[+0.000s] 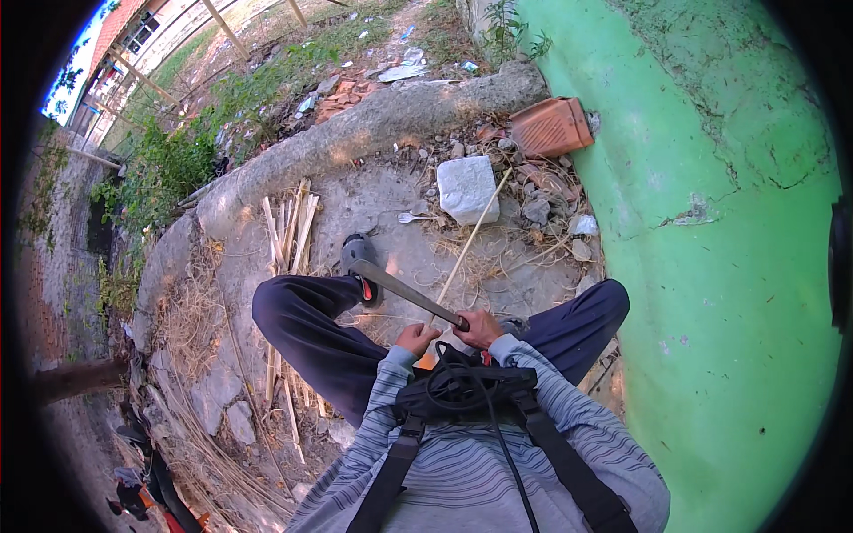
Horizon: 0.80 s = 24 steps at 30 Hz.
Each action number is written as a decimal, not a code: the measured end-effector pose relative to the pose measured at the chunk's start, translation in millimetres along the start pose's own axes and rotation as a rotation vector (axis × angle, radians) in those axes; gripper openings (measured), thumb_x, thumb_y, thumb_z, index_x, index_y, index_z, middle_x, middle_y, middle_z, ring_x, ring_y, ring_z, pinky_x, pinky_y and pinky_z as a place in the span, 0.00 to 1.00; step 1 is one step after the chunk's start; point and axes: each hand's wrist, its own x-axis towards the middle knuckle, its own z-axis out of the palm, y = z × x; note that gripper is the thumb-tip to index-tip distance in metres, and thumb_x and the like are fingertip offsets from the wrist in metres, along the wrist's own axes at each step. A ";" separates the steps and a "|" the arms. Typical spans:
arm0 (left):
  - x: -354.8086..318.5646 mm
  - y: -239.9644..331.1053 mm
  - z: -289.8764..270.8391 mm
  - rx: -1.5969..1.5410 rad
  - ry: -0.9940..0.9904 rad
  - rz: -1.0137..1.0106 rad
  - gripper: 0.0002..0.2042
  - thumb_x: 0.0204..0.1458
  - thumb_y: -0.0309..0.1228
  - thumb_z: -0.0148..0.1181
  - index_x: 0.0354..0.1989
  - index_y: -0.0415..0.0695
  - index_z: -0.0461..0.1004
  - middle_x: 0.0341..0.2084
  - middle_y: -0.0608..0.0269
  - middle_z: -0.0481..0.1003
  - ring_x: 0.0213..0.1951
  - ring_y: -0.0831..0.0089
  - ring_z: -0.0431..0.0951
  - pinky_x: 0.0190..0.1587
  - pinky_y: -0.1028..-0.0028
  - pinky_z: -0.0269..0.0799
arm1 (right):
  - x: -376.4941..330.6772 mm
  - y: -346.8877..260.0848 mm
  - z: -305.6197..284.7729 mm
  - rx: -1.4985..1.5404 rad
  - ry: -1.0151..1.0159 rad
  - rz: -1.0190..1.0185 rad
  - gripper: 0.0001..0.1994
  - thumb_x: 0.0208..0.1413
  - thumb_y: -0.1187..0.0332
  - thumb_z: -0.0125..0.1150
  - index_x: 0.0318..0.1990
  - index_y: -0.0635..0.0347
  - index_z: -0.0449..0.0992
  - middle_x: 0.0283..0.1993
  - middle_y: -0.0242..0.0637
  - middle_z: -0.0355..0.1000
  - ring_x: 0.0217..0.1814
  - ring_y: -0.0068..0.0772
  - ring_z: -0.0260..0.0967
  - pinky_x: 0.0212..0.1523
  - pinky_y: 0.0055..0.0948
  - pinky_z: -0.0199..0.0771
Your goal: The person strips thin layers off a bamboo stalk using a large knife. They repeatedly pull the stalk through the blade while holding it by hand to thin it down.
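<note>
My right hand (482, 329) is closed round the handle of a machete (404, 289). The dark blade points away to the upper left, over the space between my knees. Close beside it, my left hand (418, 338) grips the near end of a long thin bamboo strip (468, 242). That strip slants away to the upper right, passes under the blade near my hands, and its far part crosses the right edge of a white stone block (464, 188). Split bamboo pieces (291, 226) lie in a bundle beyond my left shoe (360, 258). My fingertips are partly hidden.
A green wall (693, 266) rises close on my right. An orange roof tile (553, 127) leans near it, above rubble (538, 209) and dry shavings. A low concrete curb (355, 124) curves across the far side. More strips (291, 417) lie left of my leg.
</note>
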 end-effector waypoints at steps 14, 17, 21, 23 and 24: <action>16.2 -22.1 -8.9 -0.046 0.023 0.003 0.20 0.46 0.39 0.74 0.18 0.47 0.65 0.15 0.72 0.67 0.21 0.80 0.64 0.25 0.72 0.62 | 14.9 -15.0 4.1 0.030 -0.027 0.147 0.13 0.51 0.59 0.64 0.35 0.59 0.77 0.26 0.48 0.75 0.32 0.54 0.77 0.34 0.44 0.75; 13.1 -18.5 -5.4 0.012 0.071 0.023 0.21 0.47 0.36 0.74 0.17 0.49 0.62 0.15 0.75 0.64 0.21 0.82 0.61 0.24 0.74 0.59 | 16.2 -7.7 -3.5 -0.024 -0.040 0.156 0.13 0.51 0.58 0.64 0.35 0.58 0.78 0.26 0.49 0.75 0.33 0.57 0.76 0.35 0.46 0.75; 23.1 -27.5 -6.0 0.066 0.066 0.036 0.19 0.46 0.37 0.73 0.18 0.47 0.64 0.15 0.71 0.67 0.21 0.80 0.64 0.26 0.71 0.62 | 36.5 3.2 -12.3 -0.018 0.029 0.239 0.12 0.51 0.58 0.62 0.35 0.57 0.78 0.26 0.51 0.75 0.34 0.59 0.75 0.35 0.46 0.74; 26.8 -31.5 -6.5 0.037 0.045 0.017 0.19 0.45 0.39 0.73 0.18 0.45 0.66 0.14 0.70 0.68 0.21 0.78 0.65 0.27 0.69 0.64 | 42.5 7.4 -13.9 -0.010 0.020 0.261 0.13 0.50 0.59 0.62 0.36 0.58 0.78 0.26 0.52 0.75 0.34 0.59 0.75 0.35 0.47 0.73; 26.0 -28.1 -6.6 0.006 0.026 0.001 0.19 0.45 0.39 0.72 0.18 0.45 0.65 0.14 0.69 0.68 0.21 0.78 0.65 0.27 0.69 0.64 | 41.9 10.5 -14.1 0.006 0.006 0.232 0.13 0.50 0.58 0.63 0.36 0.58 0.78 0.26 0.52 0.75 0.34 0.59 0.75 0.35 0.47 0.73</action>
